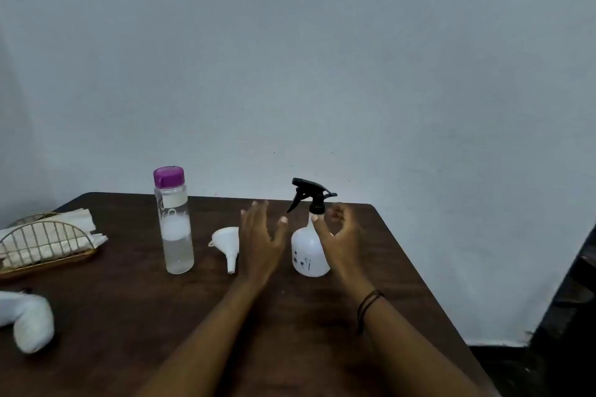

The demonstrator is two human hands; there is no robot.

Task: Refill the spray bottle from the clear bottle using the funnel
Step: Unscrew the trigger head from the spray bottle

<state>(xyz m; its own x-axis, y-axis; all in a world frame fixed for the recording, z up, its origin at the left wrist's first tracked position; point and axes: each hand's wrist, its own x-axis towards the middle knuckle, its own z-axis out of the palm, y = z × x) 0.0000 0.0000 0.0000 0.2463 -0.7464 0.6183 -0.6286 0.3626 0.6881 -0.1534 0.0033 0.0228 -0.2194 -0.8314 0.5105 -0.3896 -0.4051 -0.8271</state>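
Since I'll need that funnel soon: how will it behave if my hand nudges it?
The funnel lies on its side on the table, so a nudge would probably roll it in an arc. It looks like thin white plastic, so likely light and easily knocked away. The small rim tab may stop a full roll.

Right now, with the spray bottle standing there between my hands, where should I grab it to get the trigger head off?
Probably steady the white body of the spray bottle with the left hand, wrapping from its left side, since it stands upright and widens toward the base. Take the black collar below the trigger with the right hand, coming from the right, clear of the nozzle that points left.
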